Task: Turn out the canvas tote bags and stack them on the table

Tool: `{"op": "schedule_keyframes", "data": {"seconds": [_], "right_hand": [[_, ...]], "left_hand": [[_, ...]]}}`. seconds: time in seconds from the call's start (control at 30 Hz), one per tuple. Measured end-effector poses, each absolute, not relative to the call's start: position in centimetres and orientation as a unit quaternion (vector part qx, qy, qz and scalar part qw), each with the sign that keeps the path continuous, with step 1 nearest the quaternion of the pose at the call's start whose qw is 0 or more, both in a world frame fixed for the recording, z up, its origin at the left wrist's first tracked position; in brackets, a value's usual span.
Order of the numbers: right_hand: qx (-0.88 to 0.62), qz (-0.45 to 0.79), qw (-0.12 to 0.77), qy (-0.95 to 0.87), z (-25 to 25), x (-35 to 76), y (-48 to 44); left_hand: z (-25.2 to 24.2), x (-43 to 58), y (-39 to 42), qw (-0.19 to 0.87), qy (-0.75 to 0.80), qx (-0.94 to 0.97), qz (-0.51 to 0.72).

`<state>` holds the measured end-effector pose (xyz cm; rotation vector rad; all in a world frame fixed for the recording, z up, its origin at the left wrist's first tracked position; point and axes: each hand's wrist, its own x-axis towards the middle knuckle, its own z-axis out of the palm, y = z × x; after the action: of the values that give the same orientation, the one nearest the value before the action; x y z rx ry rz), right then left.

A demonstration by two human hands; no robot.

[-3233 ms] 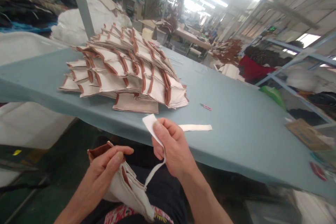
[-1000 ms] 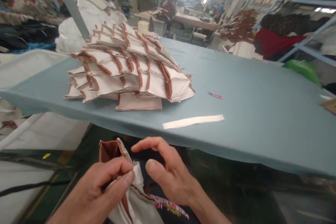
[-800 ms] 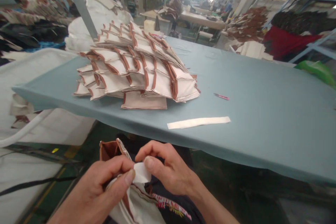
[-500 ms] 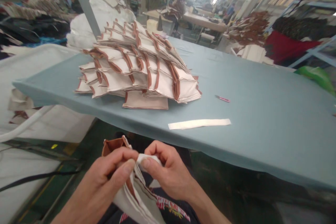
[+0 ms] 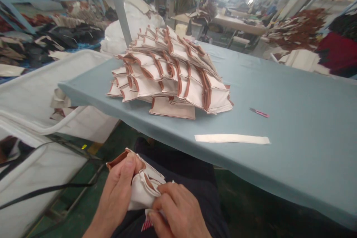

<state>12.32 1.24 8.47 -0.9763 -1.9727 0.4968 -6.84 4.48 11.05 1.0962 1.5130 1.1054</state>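
A cream fabric piece with brown edging (image 5: 143,189) is held over my lap, just off the table's front edge. My left hand (image 5: 122,182) grips its upper left end, with the thumb on top near a brown fold. My right hand (image 5: 177,208) pinches the lower right part, fingers curled over the layered edges. The underside of the piece and some fingertips are hidden. On the table ahead lies a long cream strip (image 5: 232,139). Farther right is a pair of small pink-handled thread snips (image 5: 259,112).
A large heap of similar cream and brown sewn pieces (image 5: 173,74) covers the left of the blue-green table (image 5: 295,145). White bins (image 5: 92,122) stand at left, with a dark cable (image 5: 50,190) nearby. Brown stacks (image 5: 301,29) and a person (image 5: 208,0) are in the background.
My view has swung left, so the table and heap appear farther right. The piece has been turned and bunched; my right hand has slid lower along it, and my left hand holds its upper end.
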Motion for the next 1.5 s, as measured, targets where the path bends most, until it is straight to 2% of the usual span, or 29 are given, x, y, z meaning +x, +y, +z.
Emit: {"op": "schedule_keyframes", "data": {"seconds": [0.13,0.33,0.5,0.6,0.7,0.83,1.03,1.2,1.37,1.5], "right_hand": [[-0.39,0.149,0.405,-0.814,7.7,11.4,1.1],[-0.388,0.118,0.405,-0.819,7.7,10.9,1.2],[-0.391,0.145,0.398,-0.817,7.9,11.3,1.3],[-0.389,0.185,0.39,-0.814,8.0,11.8,1.2],[-0.388,0.281,0.393,-0.785,8.7,12.6,1.7],[-0.417,0.373,0.43,-0.709,11.1,14.2,2.7],[-0.537,0.411,0.394,-0.622,15.5,15.0,3.2],[-0.522,0.394,0.409,-0.636,16.8,13.8,4.5],[-0.53,0.311,0.434,-0.659,16.1,13.1,4.8],[-0.541,0.293,0.435,-0.658,15.5,13.0,4.5]], "left_hand": [[11.4,-7.8,4.2,0.48,0.611,0.506,0.374],[13.0,-8.8,3.3,0.372,0.656,0.595,0.279],[13.8,-10.1,2.8,0.432,0.614,0.611,0.251],[13.8,-10.7,2.9,0.507,0.583,0.581,0.254],[13.2,-10.8,3.1,0.544,0.565,0.555,0.279],[12.8,-9.8,3.5,0.511,0.57,0.55,0.334],[14.5,-6.9,4.5,0.412,0.541,0.605,0.415],[14.7,-5.5,4.4,0.393,0.534,0.606,0.44],[13.9,-4.9,4.0,0.434,0.538,0.578,0.433],[13.2,-4.6,4.1,0.483,0.527,0.543,0.441]]}}
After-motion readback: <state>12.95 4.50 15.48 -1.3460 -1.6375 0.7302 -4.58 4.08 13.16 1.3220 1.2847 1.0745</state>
